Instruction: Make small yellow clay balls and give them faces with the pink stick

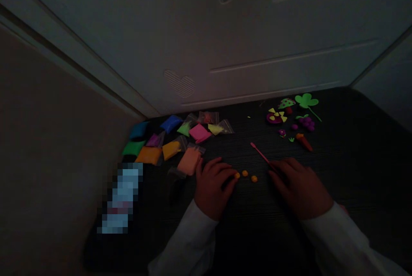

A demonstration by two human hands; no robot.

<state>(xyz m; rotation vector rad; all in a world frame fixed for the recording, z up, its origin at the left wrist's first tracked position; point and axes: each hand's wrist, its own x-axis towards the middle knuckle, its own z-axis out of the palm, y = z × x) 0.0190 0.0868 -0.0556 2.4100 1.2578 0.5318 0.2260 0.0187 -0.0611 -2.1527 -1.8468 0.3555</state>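
My right hand [299,186] is closed round a thin pink clay tool [260,152], whose flat end points away to the upper left. Between the thumb and forefinger of my left hand [214,186] is a small orange clay ball [237,175], pinched at the table surface. Two more orange pieces, a middle ball [245,173] and a right ball [254,179], lie just beside it, between my hands. The other left fingers reach forward, close to a bag of peach clay [189,160].
Several bags of coloured clay, one with pink clay [200,132], spread over the dark table's left side. At the back right lie clay figures: a green clover [306,100], purple grapes [307,123], a carrot [304,142] and a mushroom [286,104]. A pixelated bright patch [124,198] is at left.
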